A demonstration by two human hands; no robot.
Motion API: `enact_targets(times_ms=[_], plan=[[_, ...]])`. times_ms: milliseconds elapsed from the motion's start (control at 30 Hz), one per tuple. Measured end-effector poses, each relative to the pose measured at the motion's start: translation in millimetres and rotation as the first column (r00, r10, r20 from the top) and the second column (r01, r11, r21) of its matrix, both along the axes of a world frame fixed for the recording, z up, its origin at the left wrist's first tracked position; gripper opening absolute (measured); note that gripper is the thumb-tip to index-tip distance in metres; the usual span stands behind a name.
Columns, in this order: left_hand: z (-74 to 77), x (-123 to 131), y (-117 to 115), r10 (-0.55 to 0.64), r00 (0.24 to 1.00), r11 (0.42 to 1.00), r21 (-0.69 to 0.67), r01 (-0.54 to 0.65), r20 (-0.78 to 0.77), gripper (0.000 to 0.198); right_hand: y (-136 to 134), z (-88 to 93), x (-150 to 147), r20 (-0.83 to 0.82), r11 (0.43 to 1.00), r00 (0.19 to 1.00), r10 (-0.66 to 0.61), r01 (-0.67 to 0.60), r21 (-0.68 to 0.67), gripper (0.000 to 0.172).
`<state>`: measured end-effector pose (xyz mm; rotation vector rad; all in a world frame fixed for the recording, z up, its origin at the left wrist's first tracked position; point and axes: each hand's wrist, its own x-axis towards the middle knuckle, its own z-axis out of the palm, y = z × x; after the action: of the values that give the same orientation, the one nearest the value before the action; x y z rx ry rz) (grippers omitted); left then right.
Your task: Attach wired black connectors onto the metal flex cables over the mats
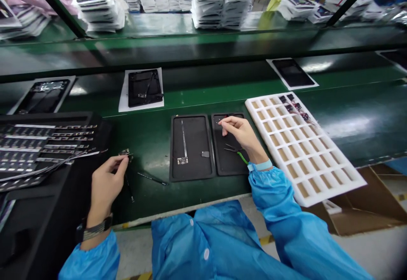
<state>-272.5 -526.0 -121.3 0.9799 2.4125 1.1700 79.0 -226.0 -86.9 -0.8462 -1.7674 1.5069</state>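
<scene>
My left hand (104, 184) is closed in a pinch on a small metallic part (125, 152) just above the green bench. My right hand (241, 135) rests on the right of two black panels (227, 161), its fingers pinched at the panel's upper edge on something I cannot make out. The left black panel (190, 146) carries a thin flex strip and a small label. Tweezers (232, 148) with a green cord lie under my right wrist. A thin dark tool (152, 179) lies on the bench between my hands.
A white foam tray (305, 148) of small cells, a few holding dark parts, lies at the right. Black trays of strips (41, 144) stack at the left. Panels on white sheets (144, 88) ride the conveyor behind. Stacks of boxed devices (222, 0) and other people stand beyond.
</scene>
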Motion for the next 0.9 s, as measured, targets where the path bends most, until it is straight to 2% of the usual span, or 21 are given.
enact_targets(times_ms=[133,267,400,567,733,800,900], plan=[[12.5,11.5,5.2,-0.004,0.947,0.99,0.133,-0.041,0.322,0.044,-1.9,0.1,-3.2,0.017,1.0,1.0,0.0,-0.001,0.021,0.039],[17.9,21.2,12.3,-0.059,0.865,0.984,0.174,-0.033,0.499,0.054,-3.9,-0.6,-4.9,0.058,0.998,0.998,0.007,-0.011,0.06,0.035],[26.2,28.5,19.6,-0.073,0.753,0.967,0.23,-0.106,0.653,0.044,-2.7,-3.3,-3.4,0.077,0.994,0.997,0.001,-0.009,0.105,0.026],[47.5,27.0,22.9,-0.174,0.685,0.893,0.406,-0.193,0.708,0.037,2.3,-1.8,-2.8,0.037,0.995,0.998,-0.04,0.036,0.096,0.017],[54.5,34.7,30.9,-0.165,0.654,0.853,0.44,-0.281,0.738,0.041,-14.3,17.0,-2.5,0.028,0.99,0.998,-0.055,0.051,0.132,0.013],[53.4,44.1,39.6,-0.171,0.643,0.838,0.454,-0.304,0.747,0.042,-27.0,25.3,-6.5,0.083,0.989,0.996,-0.03,0.017,0.15,0.014],[52.6,64.6,55.8,-0.209,0.636,0.815,0.492,-0.308,0.743,0.046,-47.7,33.0,-23.2,0.162,0.981,0.981,0.105,-0.129,0.142,0.02]])
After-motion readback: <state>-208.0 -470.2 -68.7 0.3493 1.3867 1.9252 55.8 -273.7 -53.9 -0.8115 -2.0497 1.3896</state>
